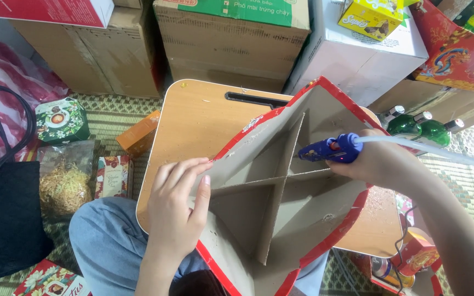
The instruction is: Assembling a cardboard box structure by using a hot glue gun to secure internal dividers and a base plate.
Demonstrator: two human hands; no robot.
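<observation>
The right hand (382, 159), fingers wrapped round a blue glue gun (331, 149), points its nozzle leftward at the crossing grey dividers inside the red-edged cardboard tray (281, 186) tilted on the small wooden table (193, 120), while the left hand (178, 211) grips the tray's near-left rim.

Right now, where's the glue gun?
In the head view, right of centre: the blue glue gun is in the right hand, nozzle pointing left at the cardboard dividers inside the red-edged box.
</observation>
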